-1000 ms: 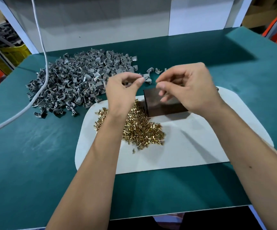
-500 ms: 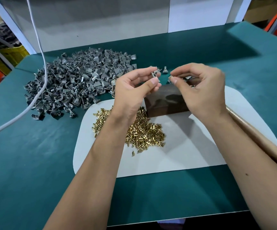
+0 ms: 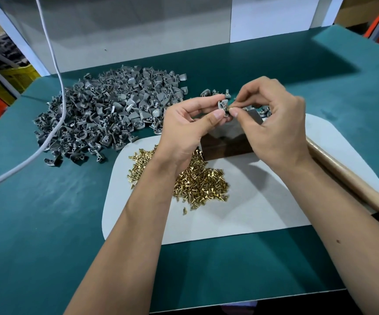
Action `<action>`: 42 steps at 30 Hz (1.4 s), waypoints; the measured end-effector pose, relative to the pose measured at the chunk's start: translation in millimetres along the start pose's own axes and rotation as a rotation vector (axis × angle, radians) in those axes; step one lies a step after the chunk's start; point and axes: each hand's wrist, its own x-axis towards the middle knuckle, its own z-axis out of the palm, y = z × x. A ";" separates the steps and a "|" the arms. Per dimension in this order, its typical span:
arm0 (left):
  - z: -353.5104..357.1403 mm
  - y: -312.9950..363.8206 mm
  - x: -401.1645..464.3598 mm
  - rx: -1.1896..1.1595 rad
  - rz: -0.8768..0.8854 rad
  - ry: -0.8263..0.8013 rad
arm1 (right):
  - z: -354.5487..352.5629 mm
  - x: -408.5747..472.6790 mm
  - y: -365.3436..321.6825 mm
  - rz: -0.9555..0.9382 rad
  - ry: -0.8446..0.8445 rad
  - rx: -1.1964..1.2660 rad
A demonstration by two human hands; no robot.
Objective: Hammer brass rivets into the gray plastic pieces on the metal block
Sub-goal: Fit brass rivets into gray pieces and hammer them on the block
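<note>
Above the metal block [image 3: 227, 148], two hands meet over a gray plastic piece and a brass rivet.

Seen from the head camera, the left hand [image 3: 188, 130] pinches one gray plastic piece [image 3: 222, 105] between thumb and fingers, while the right hand [image 3: 272, 126] pinches a brass rivet [image 3: 229, 109] against it, thumb and forefinger closed on the rivet. Both are held in the air over the dark metal block, which stands on a white mat [image 3: 252, 210] on the green table [image 3: 47, 223]. A loose heap of brass rivets [image 3: 197, 183] lies on the mat just beside the block; a large heap of gray pieces [image 3: 106, 114] lies on the table to the left. A brown handle [image 3: 352, 185] crosses the mat's right edge. A white cable [image 3: 54, 64] hangs over the gray heap.
</note>
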 end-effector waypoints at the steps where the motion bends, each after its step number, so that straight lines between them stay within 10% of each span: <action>1: -0.3 0.2 0.2 -0.006 -0.001 -0.006 | 0.4 -0.3 0.3 -0.003 0.003 0.002; 42: 1.6 -2.7 1.8 0.004 0.032 0.016 | 4.2 -3.6 -2.0 0.039 -0.020 0.017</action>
